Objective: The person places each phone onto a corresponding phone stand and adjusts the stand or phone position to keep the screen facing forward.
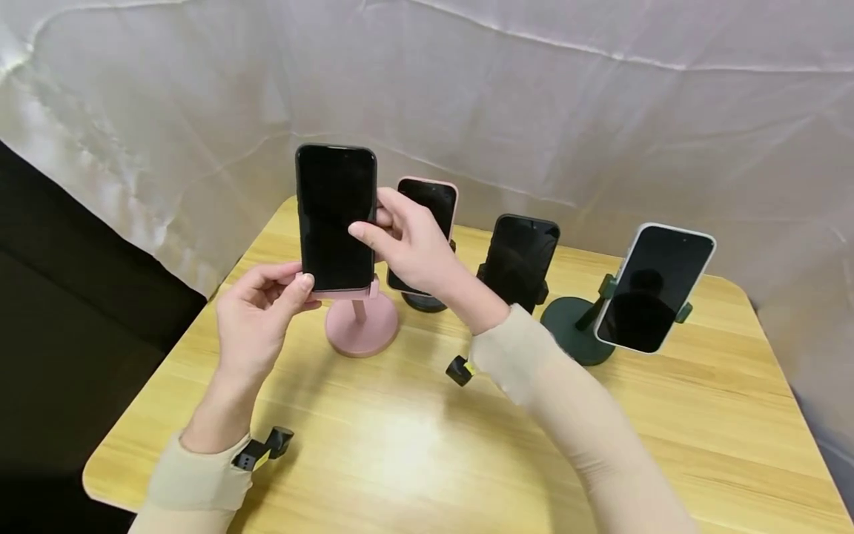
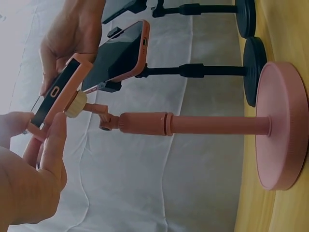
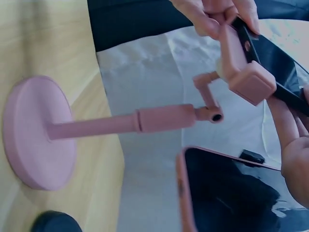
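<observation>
A black-cased phone (image 1: 336,215), its screen dark, sits upright in the cradle of a pink phone stand (image 1: 361,328). My left hand (image 1: 260,308) pinches the left end of that cradle (image 2: 62,99), beside the phone's lower left corner. On the phone's right edge, my right hand (image 1: 422,248) holds on, thumb across the screen and the other fingers partly hidden behind. In the left wrist view the pink post (image 2: 217,124) rises from its round base to a jointed arm under the cradle. The right wrist view shows the cradle's pink end block (image 3: 252,83) against the phone's bottom.
Just behind my right hand, a pink-edged phone (image 1: 430,194) is held in a dark stand. Farther right are a black phone (image 1: 520,256) in a black holder and a white-edged phone (image 1: 655,289) on a dark green stand (image 1: 577,326). All stand on a wooden table (image 1: 400,445) before a pale curtain.
</observation>
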`<state>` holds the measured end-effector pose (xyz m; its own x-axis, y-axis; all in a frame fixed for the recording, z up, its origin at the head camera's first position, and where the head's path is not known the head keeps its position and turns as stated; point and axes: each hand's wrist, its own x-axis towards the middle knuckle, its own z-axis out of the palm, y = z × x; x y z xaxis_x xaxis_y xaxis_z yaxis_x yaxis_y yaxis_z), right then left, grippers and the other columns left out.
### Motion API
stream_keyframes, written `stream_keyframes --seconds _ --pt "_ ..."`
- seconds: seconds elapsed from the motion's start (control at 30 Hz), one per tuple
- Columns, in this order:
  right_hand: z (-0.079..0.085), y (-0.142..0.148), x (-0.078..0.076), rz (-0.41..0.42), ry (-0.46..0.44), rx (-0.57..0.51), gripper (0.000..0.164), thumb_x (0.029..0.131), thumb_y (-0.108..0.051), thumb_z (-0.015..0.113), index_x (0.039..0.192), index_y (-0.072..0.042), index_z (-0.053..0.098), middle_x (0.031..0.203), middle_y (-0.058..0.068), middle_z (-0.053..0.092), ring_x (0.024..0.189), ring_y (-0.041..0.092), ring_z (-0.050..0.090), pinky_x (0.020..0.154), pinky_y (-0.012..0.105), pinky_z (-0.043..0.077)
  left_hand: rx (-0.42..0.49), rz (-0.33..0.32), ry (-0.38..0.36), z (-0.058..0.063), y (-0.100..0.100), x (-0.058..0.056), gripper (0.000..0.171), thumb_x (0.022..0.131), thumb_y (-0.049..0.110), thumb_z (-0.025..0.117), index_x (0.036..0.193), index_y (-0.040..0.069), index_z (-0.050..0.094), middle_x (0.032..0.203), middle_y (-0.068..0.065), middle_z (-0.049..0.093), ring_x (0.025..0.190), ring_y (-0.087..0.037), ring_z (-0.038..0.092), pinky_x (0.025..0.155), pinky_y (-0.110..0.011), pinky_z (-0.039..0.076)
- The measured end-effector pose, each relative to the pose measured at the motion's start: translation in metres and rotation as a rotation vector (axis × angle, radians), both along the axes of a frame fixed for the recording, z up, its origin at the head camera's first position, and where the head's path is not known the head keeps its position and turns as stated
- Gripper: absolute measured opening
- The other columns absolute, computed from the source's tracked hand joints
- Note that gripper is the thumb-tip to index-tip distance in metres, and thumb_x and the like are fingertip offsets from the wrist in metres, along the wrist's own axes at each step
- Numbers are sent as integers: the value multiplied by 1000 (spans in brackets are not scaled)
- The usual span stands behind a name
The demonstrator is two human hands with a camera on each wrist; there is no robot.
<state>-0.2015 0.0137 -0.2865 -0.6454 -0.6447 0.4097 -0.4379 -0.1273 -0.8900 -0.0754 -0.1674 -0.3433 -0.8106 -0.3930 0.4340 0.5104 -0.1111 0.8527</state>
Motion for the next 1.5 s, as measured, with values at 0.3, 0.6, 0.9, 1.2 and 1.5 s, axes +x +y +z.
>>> stream_keyframes --seconds 0.3,0.6,0.9,1.2,1.5 --pt "-8 5 3 -46 -49 -35 31 103 -2 62 133 5 56 107 23 75 85 18 73 73 42 64 4 -41 -12 3 -1 -3 16 91 -10 73 107 -10 73 92 -12 74 71 -17 72 67 -31 63" --pt "21 8 -4 -6 -199 117 34 104 -14 65 135 -4 58 102 17 77 82 31 76 71 46 65 -156 -125 -61 12 -16 -3 20 91 -19 66 109 -14 70 85 -8 72 71 -16 73 69 -29 63" --pt "8 4 4 -101 -58 27 25 102 -9 67 124 1 59 89 15 77 76 25 76 68 41 64 -13 -96 -72 7 -8 -2 15 90 -8 76 105 -9 73 86 -10 71 69 -15 74 68 -33 64" --pt "-5 -2 13 -134 -4 -25 23 102 -9 68 121 0 59 80 12 73 69 20 71 66 40 64 47 -12 -77 9 -6 5 15 91 -16 69 103 -9 74 82 -11 70 67 -18 75 66 -34 63" --pt "-7 7 14 -175 114 113 18 101 -15 70 106 -3 58 60 6 57 54 15 56 53 27 49 60 -18 -54 7 0 1 18 89 -18 69 103 -9 75 86 -9 72 70 -15 70 67 -31 63"
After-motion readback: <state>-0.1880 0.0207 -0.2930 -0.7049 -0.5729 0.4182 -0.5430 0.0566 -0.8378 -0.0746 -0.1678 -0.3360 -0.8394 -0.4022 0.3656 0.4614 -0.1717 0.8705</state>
